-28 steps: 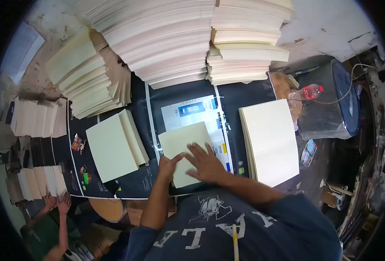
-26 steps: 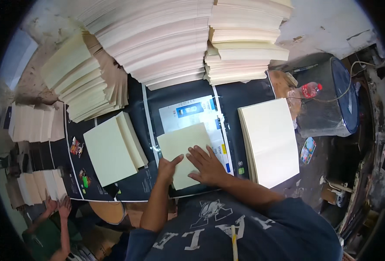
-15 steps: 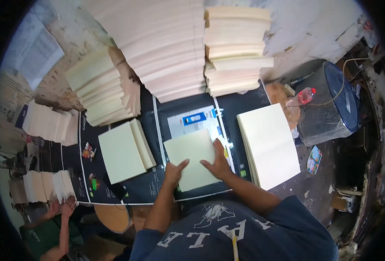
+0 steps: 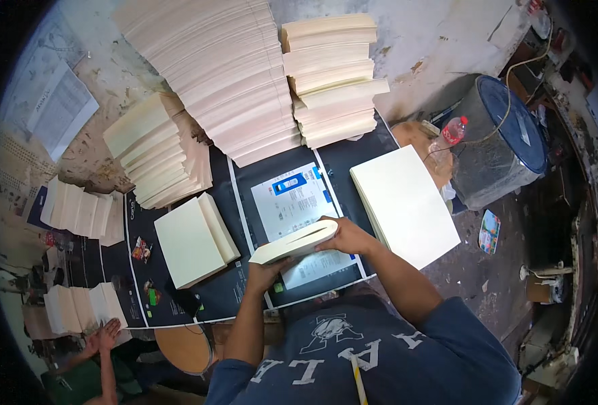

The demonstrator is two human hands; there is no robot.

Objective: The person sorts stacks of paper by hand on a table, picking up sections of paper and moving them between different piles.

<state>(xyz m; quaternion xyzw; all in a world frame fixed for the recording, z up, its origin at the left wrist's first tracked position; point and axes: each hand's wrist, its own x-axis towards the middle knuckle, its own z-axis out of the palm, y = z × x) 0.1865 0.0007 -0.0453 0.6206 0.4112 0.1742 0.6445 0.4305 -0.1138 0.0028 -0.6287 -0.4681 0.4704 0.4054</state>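
- Here, closest of all, is the person's dark blue shirt [image 4: 414,368], with big pale letters on it and a yellow and white string [image 4: 359,385] hanging down.
- The fingers of the left hand [image 4: 264,275] are closed on the lower left end of a thick page block [image 4: 291,246], cream in colour.
- The fingers of the right hand [image 4: 345,237] grip its other end, a bit higher up.
- The page block is tipped up between the two hands, with a small gap in its pages near the right hand. It is hard to tell if it touches the desk [image 4: 339,154].
- Just past it, a white printed sheet [image 4: 279,208] lies on the black desk.
- A left pile [image 4: 185,244] and a right pile [image 4: 407,206] of cream paper lie on either side.
- A red wrapper [image 4: 141,250] lies left of the left pile.
- Low on the left, a person in green [image 4: 76,388] has both hands near more paper blocks [image 4: 73,309].
- Farther off, a red-capped bottle [image 4: 453,132] is next to a big drum [image 4: 478,165] with a blue lid.
- At the back are three paper stacks: a left one [image 4: 156,150], a tall middle one [image 4: 228,88] and a right one [image 4: 333,81].
- Behind them is a stained wall [image 4: 420,40].
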